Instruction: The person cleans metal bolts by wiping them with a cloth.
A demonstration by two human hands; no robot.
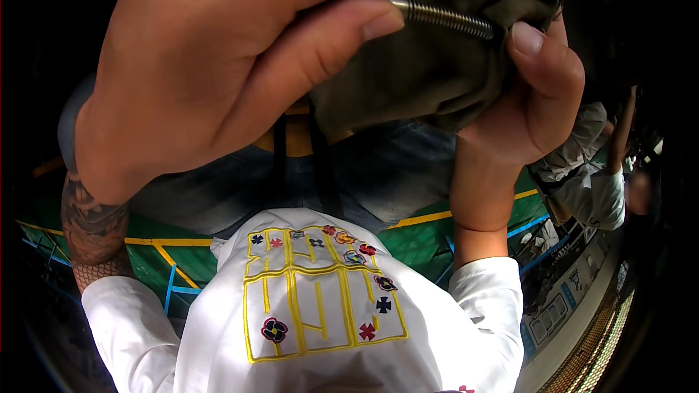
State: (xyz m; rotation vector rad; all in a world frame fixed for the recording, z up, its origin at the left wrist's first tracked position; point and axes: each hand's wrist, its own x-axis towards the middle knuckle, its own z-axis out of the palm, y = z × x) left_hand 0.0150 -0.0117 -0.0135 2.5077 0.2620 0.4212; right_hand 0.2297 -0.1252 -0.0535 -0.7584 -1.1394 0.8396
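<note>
My left hand [196, 65] fills the upper left, its thumb closed on one end of a ribbed metal rod [451, 20]. The rod slants down to the right across a dark olive cloth piece [422, 76]. At the rod's other end, my right hand [535, 94] grips the bunched cloth, thumb bent against it. Its other fingers are mostly hidden behind the fabric. Whether the rod's tip enters the cloth cannot be made out.
Below the hands are my white shirt [320, 306] with yellow stitching and my jeans [386, 167]. Green floor [145, 258] with yellow lines and blue bars lies beyond. Another person [593, 189] in light clothing is at the right.
</note>
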